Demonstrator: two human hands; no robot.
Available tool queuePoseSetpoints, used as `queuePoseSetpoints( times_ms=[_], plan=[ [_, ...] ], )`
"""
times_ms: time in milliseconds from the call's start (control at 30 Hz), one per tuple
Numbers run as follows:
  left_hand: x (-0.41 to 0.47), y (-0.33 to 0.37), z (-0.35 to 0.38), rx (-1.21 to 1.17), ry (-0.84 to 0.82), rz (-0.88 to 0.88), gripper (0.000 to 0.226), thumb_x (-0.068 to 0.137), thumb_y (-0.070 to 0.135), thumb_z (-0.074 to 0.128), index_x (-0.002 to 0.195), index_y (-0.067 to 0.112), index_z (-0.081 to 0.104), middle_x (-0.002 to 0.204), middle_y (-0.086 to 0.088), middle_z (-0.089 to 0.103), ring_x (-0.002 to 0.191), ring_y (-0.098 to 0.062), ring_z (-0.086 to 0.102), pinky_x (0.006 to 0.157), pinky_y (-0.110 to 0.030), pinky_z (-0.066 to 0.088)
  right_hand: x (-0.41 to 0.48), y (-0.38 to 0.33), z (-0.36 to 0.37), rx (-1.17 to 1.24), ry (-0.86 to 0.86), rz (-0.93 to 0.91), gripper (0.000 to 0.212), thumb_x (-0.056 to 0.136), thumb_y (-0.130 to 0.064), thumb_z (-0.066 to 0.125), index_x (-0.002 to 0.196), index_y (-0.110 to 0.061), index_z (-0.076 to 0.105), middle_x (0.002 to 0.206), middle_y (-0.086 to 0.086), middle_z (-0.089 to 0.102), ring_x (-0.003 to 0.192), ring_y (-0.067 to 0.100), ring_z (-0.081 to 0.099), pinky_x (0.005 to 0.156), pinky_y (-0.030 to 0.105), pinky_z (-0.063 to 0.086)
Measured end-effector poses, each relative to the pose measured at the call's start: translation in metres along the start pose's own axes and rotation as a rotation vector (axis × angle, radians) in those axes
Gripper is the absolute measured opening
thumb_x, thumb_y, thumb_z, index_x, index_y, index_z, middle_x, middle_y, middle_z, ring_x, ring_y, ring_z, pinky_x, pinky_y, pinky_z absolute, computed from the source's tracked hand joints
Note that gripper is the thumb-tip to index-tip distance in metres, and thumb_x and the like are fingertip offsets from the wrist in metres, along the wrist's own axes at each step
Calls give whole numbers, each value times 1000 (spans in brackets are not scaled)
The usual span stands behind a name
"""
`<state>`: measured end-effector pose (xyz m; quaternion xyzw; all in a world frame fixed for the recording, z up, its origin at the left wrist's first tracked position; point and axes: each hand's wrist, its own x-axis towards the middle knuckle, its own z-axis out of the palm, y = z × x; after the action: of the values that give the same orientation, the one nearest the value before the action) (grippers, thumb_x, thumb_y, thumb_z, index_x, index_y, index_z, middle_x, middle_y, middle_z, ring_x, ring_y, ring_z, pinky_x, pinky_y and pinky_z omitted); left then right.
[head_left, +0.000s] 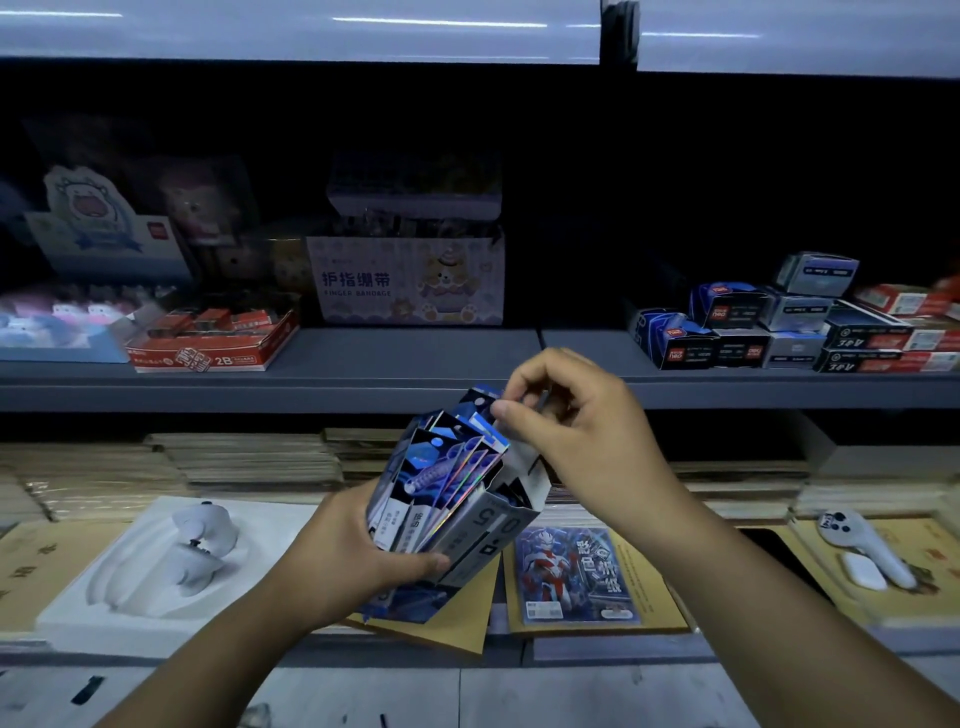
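A person's left hand (358, 545) grips a tall cardboard display box (483, 525) w/ "0.5" printed on its grey side, fingers curled round the base, held above the near shelf at centre; it is crammed w/ flat, glossy blue packets (441, 467), some w/ holographic edges; the right hand (566, 410) pinches the top of one packet betw. thumb and forefinger, other fingers curled; far shelf holds a pastel finger-bandage carton (405, 280) and a red 2B box (208, 343); white moulded tray (130, 597) at near left.
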<state>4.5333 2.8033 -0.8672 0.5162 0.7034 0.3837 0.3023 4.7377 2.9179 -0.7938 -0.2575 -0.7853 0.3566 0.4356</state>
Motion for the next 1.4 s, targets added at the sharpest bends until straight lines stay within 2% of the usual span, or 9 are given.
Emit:
queuePoseSetpoints(
  times_ms=[133,333,400,500,667,933,1067,1167,1400],
  plan=[
    [0,1,0,5,-6,7,54,60,31,98,105,27,69,97,15,78,89,-7,75,79,-33,63,-3,0,2,-18,-23,15,10,90,-16,77,89,-24,71,88,-7,61,70,34,50,63,37,47],
    [0,1,0,16,-18,-1,54,60,32,98,105,27,68,97,16,78,89,-6,75,79,-31,62,2,-2,-1,-19,9,36,12,94,-17,73,84,-24,69,81,-9,62,65,13,54,63,18,42],
    [0,0,-2,22,-18,-1,52,60,31,97,104,28,69,96,16,78,88,-6,75,78,-30,62,6,-5,-8,65,127,57,9,97,-15,69,89,-20,66,72,-6,63,62,10,57,61,21,45],
    [0,-1,-3,29,-13,-6,51,61,30,97,103,28,69,95,19,77,88,-5,74,79,-29,62,11,-8,-20,232,264,96,7,100,-10,63,93,-11,60,67,-3,66,61,30,65,58,35,53],
    [1,-5,-6,54,-13,-18,52,60,33,97,104,28,69,95,18,77,87,-5,74,80,-30,62,13,-9,-27,553,406,182,6,102,0,55,100,-5,52,74,7,69,75,33,77,68,36,64],
    [5,-16,-15,54,61,-44,50,58,28,98,99,26,71,91,16,78,82,-4,74,78,-33,62,11,1,-43,716,530,299,43,89,3,73,128,4,56,72,7,72,70,17,73,67,22,59],
    [7,-22,-19,53,100,-76,49,58,27,98,98,24,70,89,14,78,79,-7,75,75,-34,63,14,5,-55,660,598,294,54,89,2,74,136,14,50,89,19,65,64,13,69,58,18,54],
    [9,-25,-21,43,148,-91,46,60,25,97,98,23,71,87,12,79,76,-8,76,71,-33,63,15,10,-59,655,590,355,49,88,4,73,133,4,53,93,19,64,62,12,66,54,18,51],
    [8,-18,-14,47,199,-63,42,62,27,96,95,25,71,85,15,78,74,-4,74,66,-27,60,6,9,-35,433,416,446,9,89,3,73,94,-3,68,65,7,69,54,15,59,51,21,49]
  ],
)
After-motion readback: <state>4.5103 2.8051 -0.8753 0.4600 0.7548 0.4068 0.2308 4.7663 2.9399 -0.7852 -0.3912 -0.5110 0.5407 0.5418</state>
